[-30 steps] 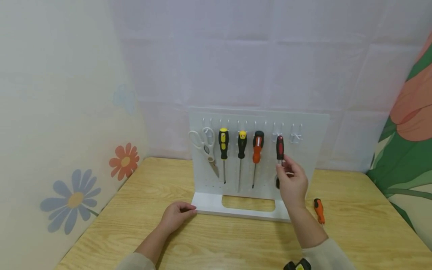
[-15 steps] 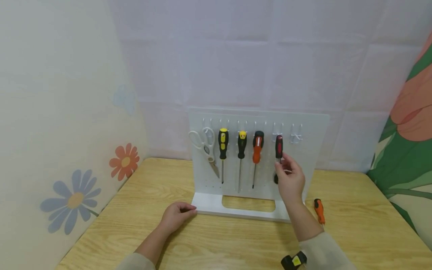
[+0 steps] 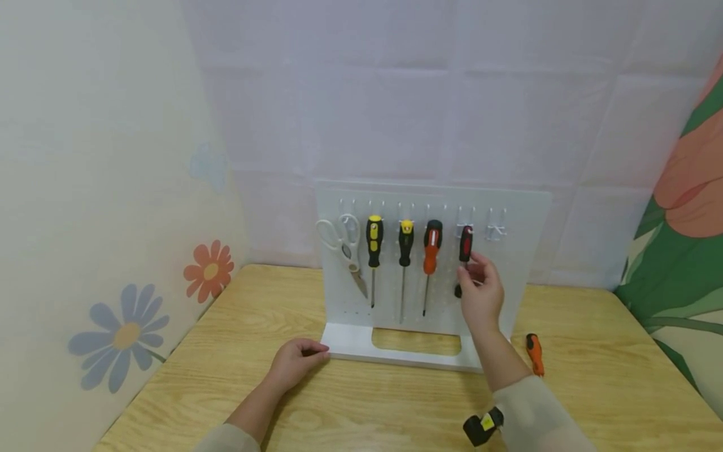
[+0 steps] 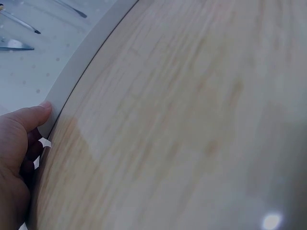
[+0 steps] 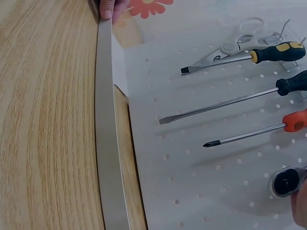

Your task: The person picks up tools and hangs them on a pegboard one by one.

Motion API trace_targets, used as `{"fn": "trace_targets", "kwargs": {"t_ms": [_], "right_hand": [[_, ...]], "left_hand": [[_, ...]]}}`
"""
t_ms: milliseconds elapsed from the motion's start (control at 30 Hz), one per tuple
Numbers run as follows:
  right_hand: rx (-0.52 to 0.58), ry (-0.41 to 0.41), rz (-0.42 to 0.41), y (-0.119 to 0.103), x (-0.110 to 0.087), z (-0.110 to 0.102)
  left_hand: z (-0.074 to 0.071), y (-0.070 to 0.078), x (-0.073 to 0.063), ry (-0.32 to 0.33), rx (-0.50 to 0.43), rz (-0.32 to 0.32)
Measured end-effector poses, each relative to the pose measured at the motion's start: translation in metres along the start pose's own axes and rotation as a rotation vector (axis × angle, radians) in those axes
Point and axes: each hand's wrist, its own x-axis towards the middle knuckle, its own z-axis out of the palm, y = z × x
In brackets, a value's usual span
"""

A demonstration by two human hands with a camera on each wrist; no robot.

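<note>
My right hand (image 3: 483, 295) pinches the metal shank of a ratchet wrench (image 3: 465, 243), just below its black and red handle. The handle points up in front of the white pegboard (image 3: 522, 251), its end overlapping a wire hook. In the right wrist view, the round ratchet head (image 5: 286, 181) shows below the fingers, close over the board. My left hand (image 3: 294, 363) holds the front left corner of the pegboard's base (image 3: 350, 342) between thumb and fingers; the left wrist view shows the thumb on the base's edge.
White-handled scissors (image 3: 346, 245), two black and yellow screwdrivers (image 3: 374, 242) and an orange screwdriver (image 3: 432, 251) hang on the board. A bare hook (image 3: 496, 226) is at right. On the table lie another orange screwdriver (image 3: 534, 355) and a black tool with a yellow patch (image 3: 480, 428).
My right hand has moved slightly left and up with the ratchet wrench, bringing its handle nearer the hook. More of the black tool shows beside my sleeve. My left hand stays put.
</note>
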Motion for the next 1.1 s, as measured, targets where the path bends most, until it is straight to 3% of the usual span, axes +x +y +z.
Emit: {"fn": "trace_targets", "kwargs": {"t_ms": [567,1100], "right_hand": [[-0.02,-0.029,0.021,0.0,0.004,-0.003],[-0.152,-0.058,0.074,0.01,0.001,-0.048]], "left_hand": [[0.0,0.001,-0.001,-0.005,0.012,-0.003],[-0.002,0.002,-0.002,-0.009,0.021,-0.01]]}}
